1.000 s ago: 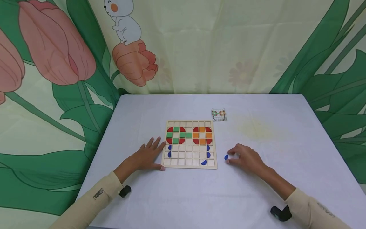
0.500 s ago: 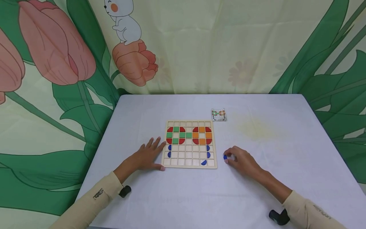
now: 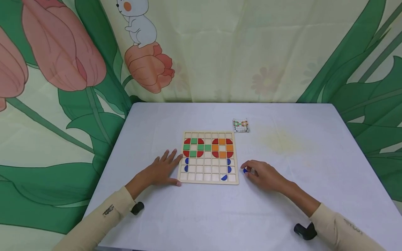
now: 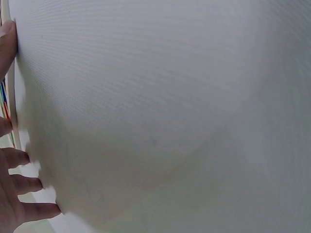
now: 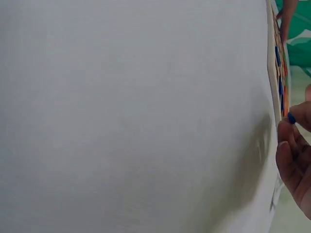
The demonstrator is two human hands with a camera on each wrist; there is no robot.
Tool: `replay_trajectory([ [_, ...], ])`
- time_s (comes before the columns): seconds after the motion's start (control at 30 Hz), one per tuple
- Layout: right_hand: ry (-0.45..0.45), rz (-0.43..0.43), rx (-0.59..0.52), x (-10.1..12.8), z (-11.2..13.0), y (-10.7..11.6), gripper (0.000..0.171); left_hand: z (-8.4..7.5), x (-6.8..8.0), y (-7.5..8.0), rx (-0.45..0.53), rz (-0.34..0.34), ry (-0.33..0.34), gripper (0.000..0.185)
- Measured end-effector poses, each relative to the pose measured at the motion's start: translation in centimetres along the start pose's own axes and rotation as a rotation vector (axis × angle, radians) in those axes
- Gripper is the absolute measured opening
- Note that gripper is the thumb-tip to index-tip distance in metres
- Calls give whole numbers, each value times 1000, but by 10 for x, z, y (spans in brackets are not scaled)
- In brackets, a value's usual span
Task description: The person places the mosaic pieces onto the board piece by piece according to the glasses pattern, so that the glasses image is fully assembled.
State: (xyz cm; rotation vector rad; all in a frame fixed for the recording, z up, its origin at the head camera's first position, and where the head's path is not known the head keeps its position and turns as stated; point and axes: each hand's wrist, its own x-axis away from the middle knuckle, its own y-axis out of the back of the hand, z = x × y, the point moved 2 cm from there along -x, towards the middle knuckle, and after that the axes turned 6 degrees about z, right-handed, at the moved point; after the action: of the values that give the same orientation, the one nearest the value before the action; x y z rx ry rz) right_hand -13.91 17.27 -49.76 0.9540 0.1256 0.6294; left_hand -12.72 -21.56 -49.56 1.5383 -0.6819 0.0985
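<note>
our right hand pinches a small blue piece at its fingertips, just above the tabletop and just beside the right edge of the wooden board. in the right wrist view the same blue piece sits between thumb and finger, with the board's edge close ahead of it. the piece is too small for us to tell which way its curved side faces.

our left hand lies flat with straight fingers spread, palm on the tabletop, the fingertips touching the board's left edge; it grasps nothing. in the left wrist view the fingers rest on the white cloth beside the board's rim.

the board lies to the left of our right hand, so the held piece is on its right side, level with the lower rows. our right hand is the nearer one to the free squares along the board's near edge; our left hand is across the board from it.

on the board we see a red and green ring and a red and orange ring in the upper rows, and blue pieces down both sides, one near the bottom right. a small pattern card lies beyond the board's far right corner, well apart from both hands.
</note>
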Motion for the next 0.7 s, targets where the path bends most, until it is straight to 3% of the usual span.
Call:
replay_trajectory([
  [0.3, 153, 149, -143, -32, 15, 15, 26, 5, -1, -3, -9, -1, 2, 113],
  [0.47, 229, 227, -183, -56, 41, 12, 25, 9, -2, -5, -11, -2, 9, 113],
  [0.7, 262, 323, -172, -87, 81, -7, 22, 8, -3, -4, -2, 9, -7, 112],
])
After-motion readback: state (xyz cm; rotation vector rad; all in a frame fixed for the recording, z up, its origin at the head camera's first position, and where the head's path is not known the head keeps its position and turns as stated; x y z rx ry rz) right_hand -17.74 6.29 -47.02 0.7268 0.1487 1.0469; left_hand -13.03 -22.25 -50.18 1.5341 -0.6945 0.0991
